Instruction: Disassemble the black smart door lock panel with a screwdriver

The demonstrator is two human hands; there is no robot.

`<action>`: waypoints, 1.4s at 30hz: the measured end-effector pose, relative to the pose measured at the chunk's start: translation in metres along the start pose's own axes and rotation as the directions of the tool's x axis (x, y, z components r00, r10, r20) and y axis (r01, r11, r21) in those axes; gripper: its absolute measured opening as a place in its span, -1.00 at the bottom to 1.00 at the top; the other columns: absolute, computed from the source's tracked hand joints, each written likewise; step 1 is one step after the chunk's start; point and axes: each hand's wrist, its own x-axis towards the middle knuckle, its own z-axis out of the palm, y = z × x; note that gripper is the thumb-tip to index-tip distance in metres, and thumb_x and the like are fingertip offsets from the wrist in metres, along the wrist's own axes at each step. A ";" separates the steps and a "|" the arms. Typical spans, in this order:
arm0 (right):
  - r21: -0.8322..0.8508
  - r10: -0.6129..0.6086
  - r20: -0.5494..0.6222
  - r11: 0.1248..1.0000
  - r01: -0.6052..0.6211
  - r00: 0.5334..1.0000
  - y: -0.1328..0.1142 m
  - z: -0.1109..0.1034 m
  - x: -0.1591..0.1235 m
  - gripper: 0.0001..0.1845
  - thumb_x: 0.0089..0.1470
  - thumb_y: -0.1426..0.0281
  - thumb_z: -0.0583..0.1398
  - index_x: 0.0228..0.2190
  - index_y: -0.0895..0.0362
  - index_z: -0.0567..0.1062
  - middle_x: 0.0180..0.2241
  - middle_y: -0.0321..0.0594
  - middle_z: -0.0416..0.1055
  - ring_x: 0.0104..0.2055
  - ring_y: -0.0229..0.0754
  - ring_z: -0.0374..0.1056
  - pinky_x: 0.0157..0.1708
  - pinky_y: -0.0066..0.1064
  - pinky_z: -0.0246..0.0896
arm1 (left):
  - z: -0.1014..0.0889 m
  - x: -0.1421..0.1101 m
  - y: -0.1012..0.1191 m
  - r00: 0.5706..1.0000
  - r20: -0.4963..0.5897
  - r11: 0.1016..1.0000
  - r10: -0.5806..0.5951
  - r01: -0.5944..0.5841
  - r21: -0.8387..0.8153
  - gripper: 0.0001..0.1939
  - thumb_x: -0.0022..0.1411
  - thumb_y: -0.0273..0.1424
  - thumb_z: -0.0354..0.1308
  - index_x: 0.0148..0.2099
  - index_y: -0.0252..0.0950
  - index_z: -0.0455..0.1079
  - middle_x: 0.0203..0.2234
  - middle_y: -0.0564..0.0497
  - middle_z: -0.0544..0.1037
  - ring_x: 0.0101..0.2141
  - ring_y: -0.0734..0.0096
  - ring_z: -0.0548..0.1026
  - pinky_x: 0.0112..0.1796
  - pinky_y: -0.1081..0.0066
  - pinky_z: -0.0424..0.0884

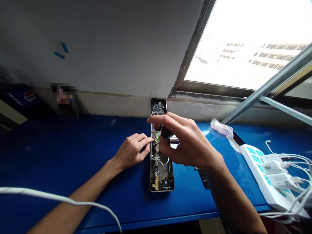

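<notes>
- Blue table top (48, 146) fills the low part of my view from far away, with a wall (122, 48) behind it and a bright window (234, 65) up on the right.
- The right hand (187, 139) bends over the middle of the case, its thumb and fingers wrapped around a dark tool (166, 132). I think it is held from above so it can point down inside. I can't see its tip.
- The left hand (134, 148) has its fingertips at the case's left edge, maybe to stop it from sliding. They are close together, but I can't tell if they pinch something.
- The long case (162, 172) lies flat between both hands, its far end near the wall. Its inside faces up, I guess so every part is easy to get at: a circuit board (158, 106) far off, a gold part (156, 184) close by.
- Right of the case, I see tiny dark bits (186, 167) and a flat black piece (204, 178), perhaps put there to be out of the way.
- Farther right is a white power strip (255, 182) full of plugs (280, 180), likely at the side to leave working room.
</notes>
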 end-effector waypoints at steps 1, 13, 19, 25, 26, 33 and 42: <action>-0.008 0.006 0.005 1.000 -0.006 1.000 0.000 -0.001 0.000 -0.48 0.16 0.52 0.17 0.16 0.11 0.39 -0.11 -0.16 0.53 -0.30 -0.26 0.39 -0.28 -0.38 0.32 | 0.000 0.000 0.000 1.000 0.006 1.000 -0.001 0.001 -0.006 -0.82 0.39 -0.51 0.07 -0.07 -0.30 0.48 -0.25 -0.05 0.60 -0.35 0.32 0.48 -0.25 0.30 0.42; -0.083 0.027 -0.020 0.996 -0.028 0.999 -0.002 -0.001 0.001 -0.60 0.20 0.44 0.22 0.08 0.13 0.46 -0.11 -0.17 0.52 -0.33 -0.26 0.38 -0.32 -0.38 0.34 | 0.001 -0.002 -0.001 1.000 -0.006 1.000 0.009 -0.009 0.004 -0.83 0.38 -0.50 0.08 -0.07 -0.32 0.49 -0.26 -0.05 0.59 -0.34 0.28 0.48 -0.25 0.28 0.41; -0.034 0.013 -0.041 0.999 -0.014 0.999 -0.001 0.001 0.001 -0.56 0.18 0.55 0.18 0.10 0.14 0.44 -0.15 -0.21 0.51 -0.36 -0.30 0.36 -0.34 -0.43 0.33 | 0.001 -0.001 -0.001 1.000 -0.011 1.000 0.020 -0.020 0.015 -0.82 0.39 -0.51 0.07 -0.05 -0.30 0.48 -0.28 -0.03 0.58 -0.36 0.31 0.47 -0.27 0.31 0.40; -0.056 0.038 -0.068 0.998 -0.042 0.997 0.001 -0.002 0.000 -0.76 0.26 0.40 0.21 -0.05 0.15 0.52 -0.21 -0.22 0.51 -0.33 -0.29 0.39 -0.31 -0.42 0.34 | 0.002 -0.001 -0.001 0.999 -0.023 0.999 0.029 -0.028 0.019 -0.82 0.38 -0.52 0.08 -0.06 -0.30 0.48 -0.30 -0.02 0.58 -0.38 0.30 0.46 -0.28 0.30 0.39; -0.046 0.041 -0.068 0.998 -0.044 0.997 0.001 -0.002 0.000 -0.76 0.27 0.43 0.19 -0.04 0.15 0.52 -0.21 -0.23 0.51 -0.34 -0.30 0.39 -0.32 -0.42 0.33 | 0.003 -0.001 -0.001 0.999 -0.017 0.999 0.027 -0.027 0.018 -0.82 0.38 -0.52 0.08 -0.06 -0.30 0.48 -0.29 -0.02 0.58 -0.38 0.30 0.46 -0.27 0.30 0.39; -0.081 0.046 -0.050 0.995 -0.050 0.998 0.000 -0.001 0.001 -0.67 0.24 0.39 0.24 0.04 0.15 0.49 -0.18 -0.20 0.52 -0.29 -0.24 0.42 -0.28 -0.38 0.35 | 0.004 -0.002 -0.001 0.999 -0.036 0.999 0.036 -0.035 0.015 -0.83 0.37 -0.52 0.10 -0.06 -0.30 0.49 -0.30 -0.02 0.58 -0.38 0.30 0.45 -0.30 0.30 0.37; -0.031 0.054 -0.014 0.998 -0.055 0.998 -0.002 -0.002 0.001 -0.55 0.12 0.48 0.25 0.07 0.11 0.46 -0.14 -0.22 0.51 -0.30 -0.24 0.39 -0.31 -0.38 0.32 | 0.004 -0.002 0.000 0.999 -0.036 1.000 0.030 -0.030 -0.007 -0.84 0.37 -0.52 0.10 -0.07 -0.32 0.49 -0.29 -0.04 0.59 -0.37 0.30 0.48 -0.29 0.31 0.39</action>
